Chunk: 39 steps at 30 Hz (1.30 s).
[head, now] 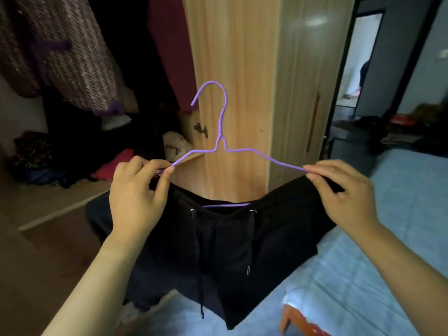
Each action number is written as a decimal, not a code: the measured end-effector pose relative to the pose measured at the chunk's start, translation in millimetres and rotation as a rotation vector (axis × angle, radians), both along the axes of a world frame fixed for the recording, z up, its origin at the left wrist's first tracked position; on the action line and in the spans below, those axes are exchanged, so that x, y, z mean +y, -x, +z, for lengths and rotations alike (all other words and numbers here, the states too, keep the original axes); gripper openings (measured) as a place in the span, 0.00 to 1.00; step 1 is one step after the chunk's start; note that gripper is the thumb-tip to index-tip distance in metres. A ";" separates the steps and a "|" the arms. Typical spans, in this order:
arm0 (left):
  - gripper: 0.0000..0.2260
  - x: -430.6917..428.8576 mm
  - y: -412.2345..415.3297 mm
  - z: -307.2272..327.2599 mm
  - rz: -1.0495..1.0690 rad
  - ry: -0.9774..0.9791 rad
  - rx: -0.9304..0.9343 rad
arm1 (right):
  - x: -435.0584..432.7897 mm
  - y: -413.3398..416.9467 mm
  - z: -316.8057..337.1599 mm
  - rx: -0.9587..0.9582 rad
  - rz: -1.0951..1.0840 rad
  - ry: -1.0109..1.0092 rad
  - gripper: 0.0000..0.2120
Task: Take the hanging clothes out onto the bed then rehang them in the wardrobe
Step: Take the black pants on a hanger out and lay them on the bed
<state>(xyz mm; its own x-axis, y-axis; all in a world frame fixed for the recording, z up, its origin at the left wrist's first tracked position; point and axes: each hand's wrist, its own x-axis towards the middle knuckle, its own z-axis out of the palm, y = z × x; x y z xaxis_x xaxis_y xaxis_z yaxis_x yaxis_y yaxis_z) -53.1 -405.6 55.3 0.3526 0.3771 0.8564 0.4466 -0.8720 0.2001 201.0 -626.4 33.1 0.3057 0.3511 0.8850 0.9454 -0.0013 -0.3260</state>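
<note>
Both ends of hanger (220,132) were hidden in pinching left hand (135,197) and right hand (344,197), bottom bar mostly under shorts (230,251); hook pointed up, long axis left-right, before wardrobe (232,57).

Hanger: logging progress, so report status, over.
Left hand pinches left end of purple hanger, right hand the right end. Black shorts hang on it. Wooden wardrobe panel straight ahead.

There are one purple hanger (220,132), one pair of black shorts (225,251), two grips (left grip (135,190), right grip (339,192)), one bed (392,238) at the lower right, and two hung garments at the top: patterned garment (63,57), maroon garment (169,44).
</note>
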 end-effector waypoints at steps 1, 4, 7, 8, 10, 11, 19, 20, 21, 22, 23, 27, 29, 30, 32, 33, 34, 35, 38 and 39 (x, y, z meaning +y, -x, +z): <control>0.12 -15.6 -8.4 -5.4 -0.029 0.014 0.009 | -22.5 -2.0 -5.4 0.013 -0.024 0.007 0.07; 0.12 -61.8 -40.7 -23.4 -0.128 0.061 0.034 | -91.5 -8.4 -21.2 0.049 -0.142 0.047 0.08; 0.11 -108.5 -78.2 -40.4 -0.240 0.098 0.047 | -159.6 -16.0 -33.7 0.093 -0.269 0.072 0.08; 0.11 -124.0 -91.4 -45.0 -0.280 0.113 0.056 | -181.6 -18.2 -37.1 0.113 -0.315 0.082 0.08; 0.11 -153.4 -118.9 -52.3 -0.364 0.140 0.079 | -224.7 -22.4 -44.4 0.149 -0.408 0.092 0.08; 0.12 -168.3 -133.1 -55.2 -0.410 0.155 0.094 | -246.4 -24.0 -48.6 0.166 -0.451 0.088 0.07; 0.12 -298.0 -258.0 -93.8 -0.794 0.229 0.233 | -410.5 -32.7 -79.3 0.252 -0.837 0.117 0.09; 0.13 -314.9 -275.9 -97.8 -0.831 0.244 0.248 | -427.2 -36.7 -80.9 0.261 -0.885 0.129 0.10; 0.13 -330.9 -294.3 -100.6 -0.864 0.258 0.258 | -442.7 -42.2 -81.5 0.264 -0.932 0.134 0.10; 0.13 -346.4 -313.5 -102.1 -0.896 0.272 0.263 | -456.8 -50.0 -81.3 0.264 -0.974 0.132 0.10; 0.13 -361.4 -333.3 -102.8 -0.925 0.283 0.261 | -470.2 -59.7 -80.6 0.262 -1.010 0.128 0.10; 0.12 -416.1 -422.3 -99.0 -1.026 0.313 0.234 | -516.3 -114.8 -74.3 0.243 -1.118 0.107 0.08; 0.11 -438.5 -468.6 -94.9 -1.074 0.332 0.238 | -535.3 -146.9 -68.7 0.258 -1.152 0.096 0.08; 0.11 -448.7 -491.7 -93.1 -1.097 0.339 0.243 | -544.2 -163.9 -66.2 0.270 -1.165 0.090 0.08; 0.12 -464.3 -536.7 -93.1 -1.125 0.338 0.248 | -558.5 -198.3 -64.4 0.284 -1.176 0.085 0.09; 0.13 -470.6 -557.9 -95.5 -1.134 0.327 0.248 | -564.7 -215.2 -65.7 0.289 -1.173 0.088 0.09; 0.14 -476.4 -579.0 -99.5 -1.138 0.314 0.253 | -570.5 -232.8 -68.8 0.293 -1.167 0.096 0.09; 0.15 -481.5 -599.4 -105.3 -1.140 0.308 0.264 | -575.8 -251.1 -73.2 0.301 -1.161 0.105 0.09; 0.17 -489.0 -652.0 -132.1 -1.135 0.309 0.342 | -587.8 -308.4 -96.1 0.365 -1.129 0.133 0.08; 0.16 -489.9 -667.0 -143.3 -1.124 0.309 0.377 | -590.4 -328.4 -106.6 0.393 -1.113 0.148 0.08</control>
